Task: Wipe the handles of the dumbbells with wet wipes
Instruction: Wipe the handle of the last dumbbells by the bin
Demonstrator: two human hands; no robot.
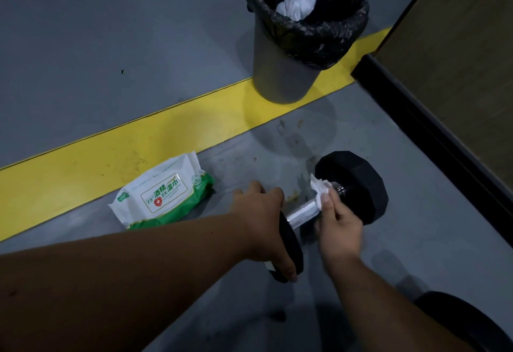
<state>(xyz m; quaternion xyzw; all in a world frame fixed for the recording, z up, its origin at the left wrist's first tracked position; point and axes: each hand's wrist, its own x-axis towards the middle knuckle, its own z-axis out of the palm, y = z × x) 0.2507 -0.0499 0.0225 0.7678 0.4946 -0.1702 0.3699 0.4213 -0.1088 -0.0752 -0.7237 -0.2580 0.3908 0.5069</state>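
Floor (pixel 97 54) of grey coating, crossed by one yellow painted band (pixel 133 140) running diagonally, carries everything observed. One grey waste bin (pixel 286 74) with a black liner stands on the band, with crumpled white wipes (pixel 297 4) lying inside; their count cannot be told. One dumbbell (pixel 352 185) with black heads lies on the floor in front of the bin, its single chrome handle (pixel 301 211) exposed between the two hands. One pack of wet wipes (pixel 163 193), white and green, lies flat just beside the band, to the left of the dumbbell. Left hand (pixel 263 226) grips the near head, fingers curled over its rim. Right hand (pixel 337 229) pinches one white wet wipe (pixel 320 189) between thumb and fingers, the wipe pressed against the handle close to the far head. One further dark rounded object (pixel 466 321) shows at the lower right corner, not identifiable.
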